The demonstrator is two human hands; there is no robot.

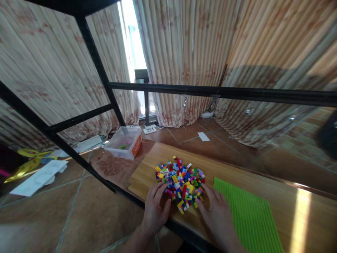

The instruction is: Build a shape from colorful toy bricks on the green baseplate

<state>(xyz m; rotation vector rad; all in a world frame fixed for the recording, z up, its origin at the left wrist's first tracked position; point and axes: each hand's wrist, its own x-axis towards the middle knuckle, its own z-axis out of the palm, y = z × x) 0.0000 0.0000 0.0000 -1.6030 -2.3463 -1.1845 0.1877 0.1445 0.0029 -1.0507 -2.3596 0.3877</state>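
A heap of small bricks in many colours [180, 181] lies on a wooden table [289, 207]. My left hand [155, 207] rests flat at the heap's near left edge, fingers spread and touching the bricks. On the near right side, my right hand [217, 212] lies with its fingers stretched out against the heap. Neither hand holds anything that I can see. A bright green studded baseplate [247, 214] lies flat on the table just right of my right hand.
A clear plastic box [125, 142] with an orange label and a few bricks inside stands on a patterned cloth [110, 167] at the table's left end. A black metal frame [210, 92] surrounds the table. Papers [39, 177] and yellow ribbon [28, 161] lie on the tiled floor; curtains hang behind.
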